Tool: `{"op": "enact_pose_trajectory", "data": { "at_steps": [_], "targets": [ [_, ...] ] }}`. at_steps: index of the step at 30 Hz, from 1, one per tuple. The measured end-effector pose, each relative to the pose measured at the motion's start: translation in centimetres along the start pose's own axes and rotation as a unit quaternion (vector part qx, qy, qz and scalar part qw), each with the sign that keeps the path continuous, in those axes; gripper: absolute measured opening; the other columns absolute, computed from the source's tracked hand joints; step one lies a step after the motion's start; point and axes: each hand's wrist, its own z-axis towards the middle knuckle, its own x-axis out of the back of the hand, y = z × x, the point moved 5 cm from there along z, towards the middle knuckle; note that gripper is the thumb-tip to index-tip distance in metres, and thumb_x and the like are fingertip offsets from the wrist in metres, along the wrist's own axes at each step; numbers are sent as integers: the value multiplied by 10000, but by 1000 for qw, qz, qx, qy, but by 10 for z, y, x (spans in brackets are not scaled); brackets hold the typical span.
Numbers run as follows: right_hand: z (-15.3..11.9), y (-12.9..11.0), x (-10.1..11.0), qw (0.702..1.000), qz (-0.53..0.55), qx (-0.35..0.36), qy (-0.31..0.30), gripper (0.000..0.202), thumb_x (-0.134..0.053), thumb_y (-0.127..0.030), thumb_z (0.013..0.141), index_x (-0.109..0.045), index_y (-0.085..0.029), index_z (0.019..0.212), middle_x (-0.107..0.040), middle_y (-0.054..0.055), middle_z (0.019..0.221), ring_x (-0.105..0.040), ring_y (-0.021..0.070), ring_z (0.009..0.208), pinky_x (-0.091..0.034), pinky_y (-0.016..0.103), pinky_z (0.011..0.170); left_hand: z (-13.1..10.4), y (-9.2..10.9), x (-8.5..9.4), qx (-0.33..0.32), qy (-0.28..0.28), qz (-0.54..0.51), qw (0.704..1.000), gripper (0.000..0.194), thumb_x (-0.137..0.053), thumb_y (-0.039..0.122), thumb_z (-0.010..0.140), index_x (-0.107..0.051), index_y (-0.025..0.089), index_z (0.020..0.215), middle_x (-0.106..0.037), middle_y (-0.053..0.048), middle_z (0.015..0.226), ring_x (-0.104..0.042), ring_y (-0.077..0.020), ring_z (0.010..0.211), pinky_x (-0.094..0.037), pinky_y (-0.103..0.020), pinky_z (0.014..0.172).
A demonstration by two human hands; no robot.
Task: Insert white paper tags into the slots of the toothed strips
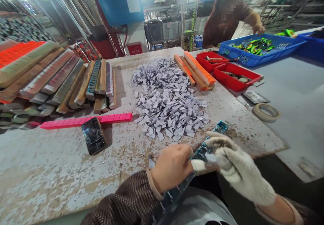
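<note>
A long dark blue-green strip [202, 149] with small pale pieces along it runs diagonally over the front table edge. My bare left hand [173, 167] is closed around its middle; the thumb tip looks white. My right hand [238, 167], in a white glove, has its fingers bent together beside the strip's upper part. A small pale piece, blurred, shows between the two hands; which fingers hold it is unclear. Beyond them lies a large pile of small white-grey flat pieces [172, 103]. The lower end of the strip rests near my lap.
A phone [93, 136] leans on a pink bar [116, 118] at left, before stacked bars [53, 73]. Orange bars [198, 68], red trays [236, 76], a tape roll [265, 112] and a blue basket [283, 46] are at right. A person reaches into the basket.
</note>
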Motion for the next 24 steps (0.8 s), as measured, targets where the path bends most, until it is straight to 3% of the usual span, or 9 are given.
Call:
{"op": "enact_pose_trajectory", "data": {
  "at_steps": [2, 4, 7, 9, 15, 20, 24],
  "targets": [
    [14, 12, 20, 995, -85, 53, 25, 197, -551, -290, 986, -656, -258, 822, -700, 118, 1192, -627, 336, 1219, -611, 478, 898, 13, -25, 9, 79, 4, 112, 991, 131, -659, 292, 944, -612, 196, 1020, -698, -48, 945, -644, -222, 864, -460, -297, 722],
    [27, 19, 31, 977, -179, 115, 21, 161, -584, -242, 953, -645, -241, 804, -703, 120, 1164, -592, 352, 1263, -531, 555, 1027, 24, -45, 17, 134, 7, 198, 971, 203, -622, 325, 979, -594, 170, 1107, -700, -93, 1024, -658, -269, 957, -486, -337, 775],
    [35, 13, 24, 912, -336, 234, -16, 94, -577, -188, 955, -646, -204, 894, -691, 135, 1151, -611, 330, 1221, -501, 555, 1055, 34, -62, 16, 165, 2, 251, 954, 232, -594, 352, 995, -585, 148, 1103, -690, -141, 1051, -658, -316, 1011, -503, -378, 804],
    [36, 6, 14, 881, -383, 274, -41, 98, -566, -168, 959, -634, -181, 891, -686, 148, 1135, -626, 317, 1177, -508, 534, 1042, 37, -67, 12, 170, 0, 249, 954, 192, -583, 308, 995, -582, 149, 1103, -685, -147, 1065, -655, -320, 1032, -504, -379, 814],
    [40, -3, -2, 859, -420, 269, -115, 176, -526, -129, 958, -664, -163, 855, -691, 135, 1025, -640, 319, 1145, -490, 538, 1058, 34, -78, 11, 180, -11, 210, 961, 160, -566, 194, 962, -557, 169, 1120, -675, -119, 1119, -652, -286, 1076, -495, -349, 852],
    [52, 9, -5, 855, -416, 254, -177, 188, -521, -122, 929, -641, -170, 792, -683, 148, 1003, -664, 319, 1081, -572, 496, 954, 30, -85, 13, 183, -13, 161, 970, 228, -570, 129, 915, -539, 165, 1138, -674, -131, 1155, -642, -286, 1122, -480, -365, 929],
    [53, 20, -6, 859, -404, 259, -178, 167, -521, -143, 936, -654, -167, 837, -681, 159, 1036, -654, 326, 1123, -567, 516, 982, 28, -89, 9, 183, 0, 120, 976, 292, -566, 86, 886, -522, 184, 1158, -691, -100, 1138, -663, -251, 1093, -489, -332, 912]
  ]
}}
